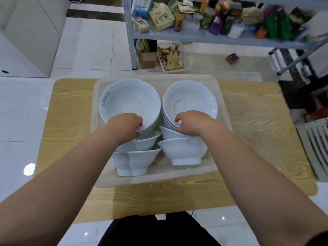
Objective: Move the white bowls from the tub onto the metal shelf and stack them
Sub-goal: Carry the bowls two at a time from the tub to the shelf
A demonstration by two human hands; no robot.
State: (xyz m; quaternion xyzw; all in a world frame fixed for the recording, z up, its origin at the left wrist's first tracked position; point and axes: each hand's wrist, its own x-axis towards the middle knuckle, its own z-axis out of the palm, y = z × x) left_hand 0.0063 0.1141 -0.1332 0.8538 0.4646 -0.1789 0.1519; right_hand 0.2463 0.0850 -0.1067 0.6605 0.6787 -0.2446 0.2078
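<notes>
White bowls (130,102) stand in two nested stacks at the far end of the translucent tub (159,178); the left hand (126,125) curls its fingers over the near rim of the left stack's top bowl; the right hand (191,124) grips the near rim of the right stack (190,102) likewise; smaller footed bowls (182,150) lie tilted just beneath both wrists; the tub rests on a wood-grain table (257,139); beyond it stands the metal shelf (195,37), crowded with packets and bottles.
</notes>
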